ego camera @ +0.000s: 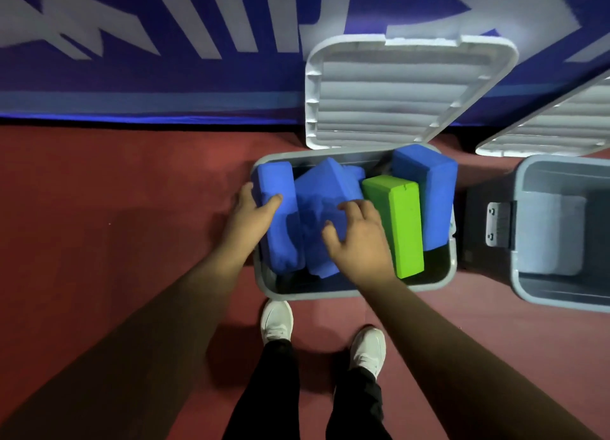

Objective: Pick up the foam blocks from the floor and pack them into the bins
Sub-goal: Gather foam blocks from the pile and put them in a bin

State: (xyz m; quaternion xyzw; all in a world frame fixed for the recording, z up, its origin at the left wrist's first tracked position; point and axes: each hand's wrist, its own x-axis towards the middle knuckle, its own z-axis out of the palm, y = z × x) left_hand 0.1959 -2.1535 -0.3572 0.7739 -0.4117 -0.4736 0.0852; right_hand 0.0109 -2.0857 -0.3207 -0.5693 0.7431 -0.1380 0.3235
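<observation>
Foam blocks (pixel 425 189) jammed above bin (pixel 330 295) rim; my left hand (pixel 254 210) grips one, right hand (pixel 358 241) spread, pressing another; could pop out.

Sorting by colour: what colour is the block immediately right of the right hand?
That block is bright green; head view shows it.

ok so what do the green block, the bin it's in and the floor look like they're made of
The green block is likely foam: matte, soft rounded edges, a small dent in its top edge. The bin is probably moulded plastic: smooth grey, slight sheen, rolled rim. The floor looks like dull red carpet or matting; too blurred to tell which.
</observation>
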